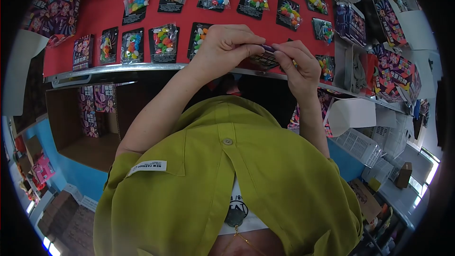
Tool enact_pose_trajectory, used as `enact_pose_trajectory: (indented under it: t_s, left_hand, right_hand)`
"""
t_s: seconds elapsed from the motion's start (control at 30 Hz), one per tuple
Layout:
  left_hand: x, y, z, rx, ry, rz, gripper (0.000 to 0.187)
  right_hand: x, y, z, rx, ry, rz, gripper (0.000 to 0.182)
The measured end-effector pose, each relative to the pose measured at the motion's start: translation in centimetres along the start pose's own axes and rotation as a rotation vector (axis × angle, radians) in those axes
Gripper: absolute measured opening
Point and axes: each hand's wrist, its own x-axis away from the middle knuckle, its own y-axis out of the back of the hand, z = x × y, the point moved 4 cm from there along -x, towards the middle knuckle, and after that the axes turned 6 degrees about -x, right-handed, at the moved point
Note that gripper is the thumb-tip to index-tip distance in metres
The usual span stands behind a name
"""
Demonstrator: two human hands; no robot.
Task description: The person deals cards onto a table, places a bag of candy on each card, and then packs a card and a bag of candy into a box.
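At the front edge of the red table, a small dark printed box [264,59] with a purple top edge is held between both hands. My left hand [226,50] pinches its left end with thumb and forefinger. Closed on the right end is my right hand [299,64]. The box's far side is hidden by my fingers. Just beyond my left hand lies a clear bag of coloured candies [199,37] on a black card, partly covered by the hand. Another candy bag [326,68] shows to the right of my right hand.
Rows of candy bags on black cards [163,39] cover the red table [185,14]. A finished-looking printed box [83,52] stands at the left front. Stacked printed cartons [350,23] line the right side. An open cardboard box [85,151] sits below the table at left.
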Motion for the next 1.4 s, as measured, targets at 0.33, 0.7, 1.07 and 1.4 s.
enact_pose_trajectory:
  t_s: [0.33, 0.7, 1.07, 1.4]
  left_hand:
    - [1.2, 0.3, -0.6, -0.618, -0.521, 0.027, 0.031]
    - [3.2, 4.2, -0.9, 0.480, 0.411, -0.427, 0.061]
    - [7.6, 11.9, -0.2, 1.010, 0.244, -0.490, 0.054]
    - [7.8, 11.0, 0.6, 0.989, 0.349, -0.554, 0.044]
  right_hand:
    - [0.9, -0.7, 1.0, 0.536, 0.509, 0.053, 0.027]
    - [-1.2, -2.1, 4.5, 0.293, 0.656, -0.057, 0.031]
    - [-6.0, -12.4, -2.5, 0.690, 0.061, 0.372, 0.034]
    - [-7.3, -12.0, -3.3, 0.439, -0.233, 0.520, 0.029]
